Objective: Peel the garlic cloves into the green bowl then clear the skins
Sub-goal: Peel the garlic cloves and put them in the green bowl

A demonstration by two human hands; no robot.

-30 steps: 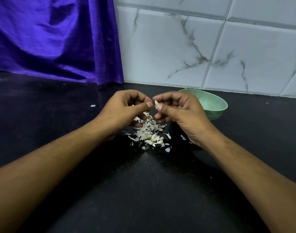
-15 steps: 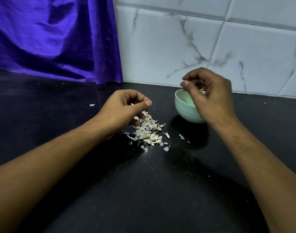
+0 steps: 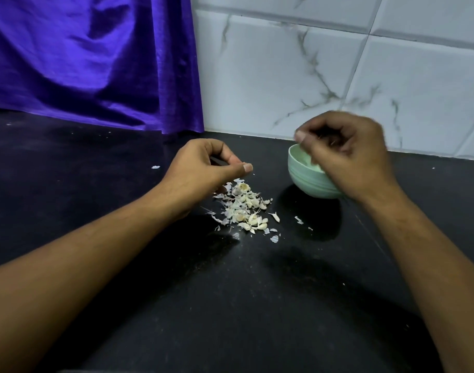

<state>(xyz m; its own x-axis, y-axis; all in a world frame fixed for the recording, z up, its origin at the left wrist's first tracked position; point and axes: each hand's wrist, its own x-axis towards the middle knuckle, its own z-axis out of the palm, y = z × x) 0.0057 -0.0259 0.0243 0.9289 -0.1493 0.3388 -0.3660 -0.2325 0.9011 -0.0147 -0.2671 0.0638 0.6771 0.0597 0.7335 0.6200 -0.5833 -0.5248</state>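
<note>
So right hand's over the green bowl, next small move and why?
Probably move the right hand from above the pale green round bowl over to the heap of garlic cloves and papery skins on the black counter for another clove. Cloves lie in that heap, beside the left hand. Whether the right hand holds anything is too blurred to tell.

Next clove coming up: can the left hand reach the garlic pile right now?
Probably yes: the left hand hangs right by the garlic pile, nothing between; the right hand is over the bowl.
</note>
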